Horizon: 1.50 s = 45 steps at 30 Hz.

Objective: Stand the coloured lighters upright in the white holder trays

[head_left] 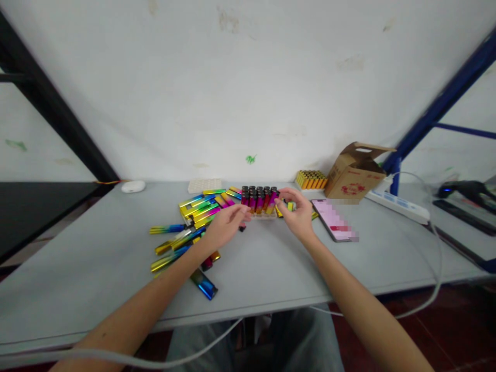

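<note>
Upright lighters [259, 200] with black tops and shiny pink-to-yellow bodies stand in rows in a pale tray [265, 217]. My left hand [228, 223] is at the tray's front left corner, fingertips pressed together; what they hold, if anything, is hidden. At the row's right end, my right hand [297, 211] is bent, with thumb and forefinger on the outermost lighter [273, 197]. A loose heap of metallic blue, green, yellow and pink lighters [197, 214] lies left of the tray, partly behind my left forearm. Several yellow pieces lie partly hidden behind my right hand.
Behind the heap lies a white grid tray [204, 185]. A block of orange-yellow cylinders [311, 180] stands beside an open cardboard box [354, 175]. A phone [334, 219], a power strip [399, 205] and a white case [133, 186] rest on the table. A white cable [439, 258] crosses its front edge.
</note>
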{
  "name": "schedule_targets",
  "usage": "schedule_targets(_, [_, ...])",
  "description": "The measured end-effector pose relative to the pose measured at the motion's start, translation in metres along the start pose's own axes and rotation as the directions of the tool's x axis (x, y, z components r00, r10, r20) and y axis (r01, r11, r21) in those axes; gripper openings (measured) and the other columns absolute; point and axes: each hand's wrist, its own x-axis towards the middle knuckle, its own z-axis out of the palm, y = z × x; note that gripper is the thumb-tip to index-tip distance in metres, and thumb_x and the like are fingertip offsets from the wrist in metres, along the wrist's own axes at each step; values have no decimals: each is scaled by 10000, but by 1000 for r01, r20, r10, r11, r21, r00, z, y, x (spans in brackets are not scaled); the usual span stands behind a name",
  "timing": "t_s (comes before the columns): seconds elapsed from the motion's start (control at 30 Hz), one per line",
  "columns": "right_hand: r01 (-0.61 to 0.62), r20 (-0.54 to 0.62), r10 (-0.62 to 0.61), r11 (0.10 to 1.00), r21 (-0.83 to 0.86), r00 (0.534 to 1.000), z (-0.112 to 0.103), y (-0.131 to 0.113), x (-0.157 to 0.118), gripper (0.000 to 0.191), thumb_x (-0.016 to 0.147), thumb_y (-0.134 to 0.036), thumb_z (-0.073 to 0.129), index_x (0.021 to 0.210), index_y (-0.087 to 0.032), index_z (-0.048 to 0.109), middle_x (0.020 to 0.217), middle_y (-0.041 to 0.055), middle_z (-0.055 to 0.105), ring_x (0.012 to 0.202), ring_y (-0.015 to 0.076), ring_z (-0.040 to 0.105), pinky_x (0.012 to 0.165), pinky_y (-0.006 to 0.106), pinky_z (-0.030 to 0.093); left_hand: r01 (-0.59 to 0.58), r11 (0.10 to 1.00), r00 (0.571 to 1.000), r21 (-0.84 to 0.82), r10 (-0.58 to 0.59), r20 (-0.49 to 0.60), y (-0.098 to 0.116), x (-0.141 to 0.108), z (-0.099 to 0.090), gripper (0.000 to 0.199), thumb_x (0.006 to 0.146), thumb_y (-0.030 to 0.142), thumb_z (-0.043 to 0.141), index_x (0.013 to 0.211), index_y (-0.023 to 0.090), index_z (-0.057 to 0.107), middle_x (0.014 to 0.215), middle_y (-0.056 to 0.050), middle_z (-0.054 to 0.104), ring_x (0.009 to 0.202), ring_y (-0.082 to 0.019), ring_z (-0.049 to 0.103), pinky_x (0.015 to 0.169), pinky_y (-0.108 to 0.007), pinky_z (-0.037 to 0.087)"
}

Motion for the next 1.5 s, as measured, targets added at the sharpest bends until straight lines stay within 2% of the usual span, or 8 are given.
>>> schedule_targets(0.23, [144,86,-134,982,-123,987,-1,9,-3,175,818,-249,622,980,-221,681,907,48,714,878,204,635,835,387,509,9,998,1000,61,-8,-7,8,0,-9,198,813,329,607,724,152,606,601,-18,660,536,-142,632,546,-250,526])
schedule_targets(0.5, [194,147,-173,971,-138,974,4,13,-7,174,825,-213,622,988,-227,682,923,52,708,907,210,615,845,389,507,-63,953,989,295,98,-107,10,6,-27,185,816,305,588,754,155,677,627,-32,688,589,-151,639,586,-241,512])
schedule_targets(0.7, [183,182,-152,969,-164,971,5,16,-8,173,826,-208,619,988,-217,678,931,59,709,906,216,614,849,395,504,-81,973,958,214,135,-253,12,12,-49,228,806,377,599,798,156,656,689,-36,700,618,-155,644,609,-250,521])
schedule_targets(0.9, [241,209,-192,941,-237,959,3,21,-7,203,835,-213,601,1023,-227,675,1008,74,661,968,227,586,894,419,484,-5,778,867,628,317,-385,7,17,-73,276,872,347,447,899,159,648,808,-61,722,765,-203,677,755,-324,525])
schedule_targets(1.0, [241,185,-191,922,-304,964,2,25,-6,245,815,-224,615,1051,-229,683,1116,99,587,1018,237,560,918,435,477,-16,644,886,765,364,-288,-1,19,-78,287,864,326,441,935,151,657,928,-96,722,857,-242,669,839,-377,512])
schedule_targets(1.07, [247,186,-192,908,-340,964,2,26,-7,267,806,-224,615,1063,-232,684,1160,106,560,1047,250,544,929,455,468,-93,566,911,819,381,-160,-7,21,-78,292,858,292,440,994,148,654,1029,-113,707,978,-262,643,922,-404,481])
schedule_targets(1.23, [233,197,-172,910,-344,965,2,26,-8,312,798,-220,597,1103,-217,663,1193,115,539,1074,260,527,958,468,447,-239,456,942,857,323,92,-17,21,-75,317,864,215,403,1064,162,643,1129,-114,676,1087,-265,596,1003,-439,436])
schedule_targets(1.5, [194,186,-139,927,-322,973,4,22,-9,299,803,-224,580,1094,-211,648,1179,111,542,1073,254,529,976,456,440,-260,323,965,910,125,231,-26,18,-75,550,820,22,315,1294,173,547,1381,-92,540,1352,-266,392,1093,-487,331])
